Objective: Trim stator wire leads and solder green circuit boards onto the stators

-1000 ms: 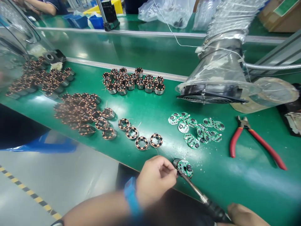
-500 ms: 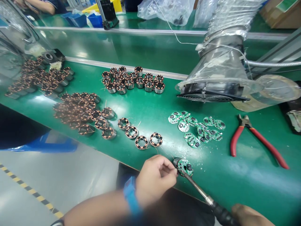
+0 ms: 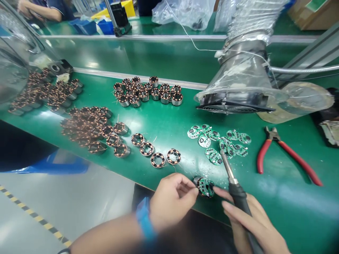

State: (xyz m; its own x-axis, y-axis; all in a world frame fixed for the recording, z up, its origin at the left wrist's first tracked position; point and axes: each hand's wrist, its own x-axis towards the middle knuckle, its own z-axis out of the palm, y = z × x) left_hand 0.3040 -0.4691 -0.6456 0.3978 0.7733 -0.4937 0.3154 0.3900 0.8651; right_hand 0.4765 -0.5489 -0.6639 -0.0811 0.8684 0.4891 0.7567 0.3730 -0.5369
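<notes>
At the table's front edge lies a motor stator (image 3: pixel 196 180) with a round green circuit board (image 3: pixel 205 187) against its end face. My left hand (image 3: pixel 174 194), a blue band on its wrist, is closed in a pinch at the left side of this stator. A soldering iron (image 3: pixel 236 188) with a dark handle rests in my right hand (image 3: pixel 254 218), its metal tip pointing up and away over the table. The index finger of that hand reaches to the board's right edge. Whether a thin wire is between my left fingertips is too small to tell.
Loose circuit boards (image 3: pixel 213 135) lie beyond my hands, with red-handled cutters (image 3: pixel 274 134) to their right. Copper-wound stators (image 3: pixel 173 156) stand in several groups leftward. A fume duct with a fan (image 3: pixel 227 106) hangs at the back right. Another person's arm (image 3: pixel 50 13) shows far left.
The soldering iron has lifted off the board and swung upright, its tip now pointing away. My right hand has come in toward the board's right edge. My left hand stays at the stator.
</notes>
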